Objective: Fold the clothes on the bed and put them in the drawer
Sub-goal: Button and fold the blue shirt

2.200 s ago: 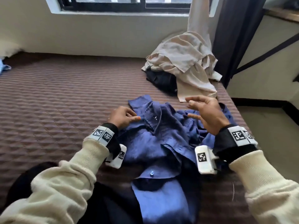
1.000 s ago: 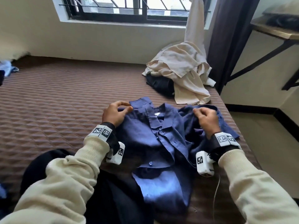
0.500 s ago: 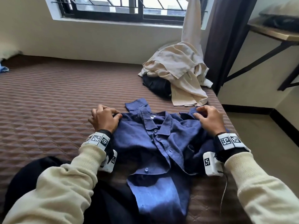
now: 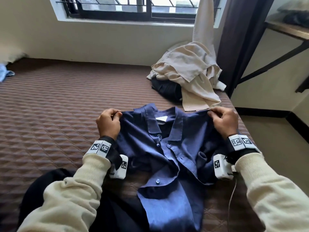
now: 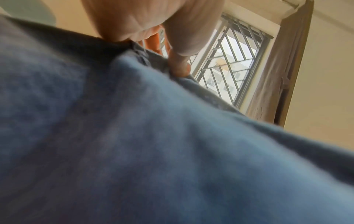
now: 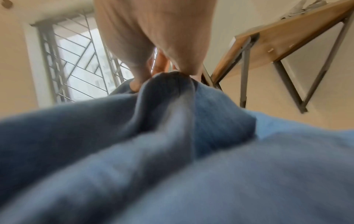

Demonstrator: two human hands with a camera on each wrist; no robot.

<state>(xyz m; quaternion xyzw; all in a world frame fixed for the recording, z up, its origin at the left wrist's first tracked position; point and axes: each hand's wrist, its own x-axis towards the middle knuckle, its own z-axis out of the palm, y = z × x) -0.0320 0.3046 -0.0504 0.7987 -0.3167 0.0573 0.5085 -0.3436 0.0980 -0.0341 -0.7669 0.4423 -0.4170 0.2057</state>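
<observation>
We held the blue shirt (image 4: 168, 156) by its shoulders on the bed (image 4: 50, 114) — left hand (image 4: 108, 122) and right hand (image 4: 224, 121) fingers pinching the cloth. We judged the folding barely begun; next it needed spreading flat. Beige clothes (image 4: 189, 71) lay unfolded beyond — no drawer in view.

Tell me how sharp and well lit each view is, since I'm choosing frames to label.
Head view: sharp and evenly daylit, the shirt crisp, the window bright, edges bowed by the wide lens. Left wrist view: near cloth blurred, the window bars sharper. Right wrist view: soft throughout, the cloth smeared, the window washed out.
</observation>
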